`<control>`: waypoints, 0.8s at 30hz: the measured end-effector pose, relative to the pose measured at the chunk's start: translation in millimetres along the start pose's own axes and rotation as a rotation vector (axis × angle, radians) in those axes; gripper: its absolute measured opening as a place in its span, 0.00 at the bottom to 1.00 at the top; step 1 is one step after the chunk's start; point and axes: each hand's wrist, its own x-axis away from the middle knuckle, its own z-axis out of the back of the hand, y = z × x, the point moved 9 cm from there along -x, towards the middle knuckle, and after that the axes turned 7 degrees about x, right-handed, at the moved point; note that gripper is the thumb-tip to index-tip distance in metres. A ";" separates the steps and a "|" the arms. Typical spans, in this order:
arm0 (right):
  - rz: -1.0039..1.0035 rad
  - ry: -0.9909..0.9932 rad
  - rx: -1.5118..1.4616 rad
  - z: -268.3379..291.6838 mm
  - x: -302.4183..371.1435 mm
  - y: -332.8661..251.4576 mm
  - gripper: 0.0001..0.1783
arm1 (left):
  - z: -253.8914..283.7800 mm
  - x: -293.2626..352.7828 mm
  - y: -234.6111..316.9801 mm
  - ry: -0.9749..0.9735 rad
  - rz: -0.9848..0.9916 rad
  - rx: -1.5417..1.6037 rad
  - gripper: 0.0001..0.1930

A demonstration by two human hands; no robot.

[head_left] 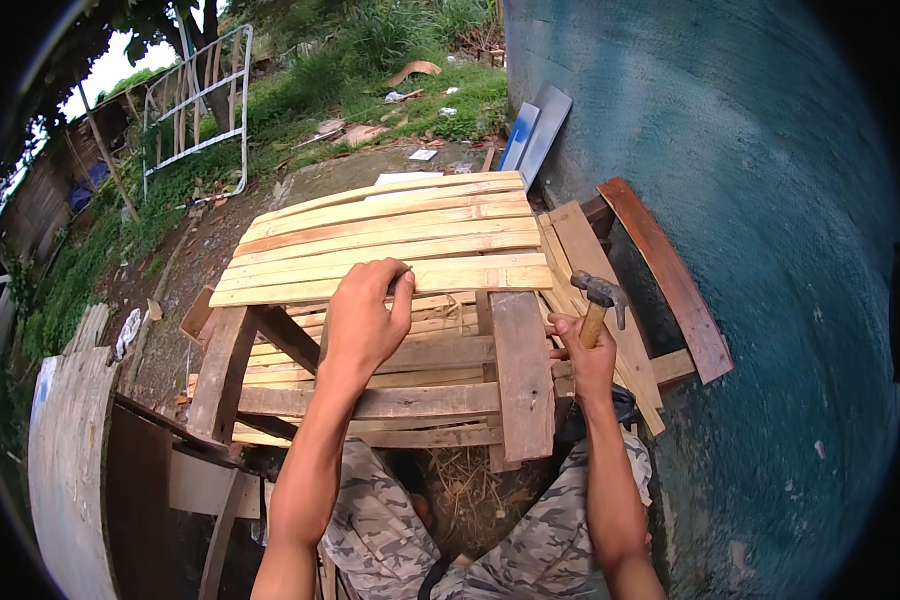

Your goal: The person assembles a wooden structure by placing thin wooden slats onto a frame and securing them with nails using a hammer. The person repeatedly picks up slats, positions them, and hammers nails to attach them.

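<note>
A row of pale bamboo slats (385, 236) lies side by side across the top of a wooden frame (370, 402). Over the nearest slat (470, 274) my left hand (370, 310) rests with curled fingers. Its thumb and forefinger come together at the slat's top face; a tiny dark tip shows there, too small to name. My right hand (590, 357) grips a hammer (598, 293) by its wooden handle, head up, just right of the frame's wide brown plank (523, 380). The fingertips of that hand are close to the plank's edge.
More bamboo slats show lower inside the frame. Boards (610, 300) and a reddish plank (670, 285) lean near the blue-green wall (770, 250) at right. A weathered panel (70, 470) stands at left. Farther off are a white metal frame (200, 110) and grass.
</note>
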 end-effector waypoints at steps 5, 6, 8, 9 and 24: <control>0.113 -0.109 -0.218 -19.4 -25.9 -48.6 0.12 | -4.3 -2.2 4.4 0.064 -0.058 -0.026 0.03; 0.117 -0.129 -0.210 -22.6 -29.0 -54.7 0.14 | -4.8 -2.2 4.8 0.067 -0.064 -0.026 0.03; 0.132 -0.138 -0.205 -28.4 -35.1 -63.5 0.14 | -4.8 -2.3 5.2 0.072 -0.070 -0.030 0.03; 0.156 -0.153 -0.218 -31.5 -36.7 -67.9 0.14 | -5.4 -2.7 4.8 0.067 -0.065 -0.028 0.03; 0.243 -0.109 -0.214 -35.6 -33.8 -65.4 0.15 | -5.9 -6.0 11.4 0.050 -0.084 -0.073 0.04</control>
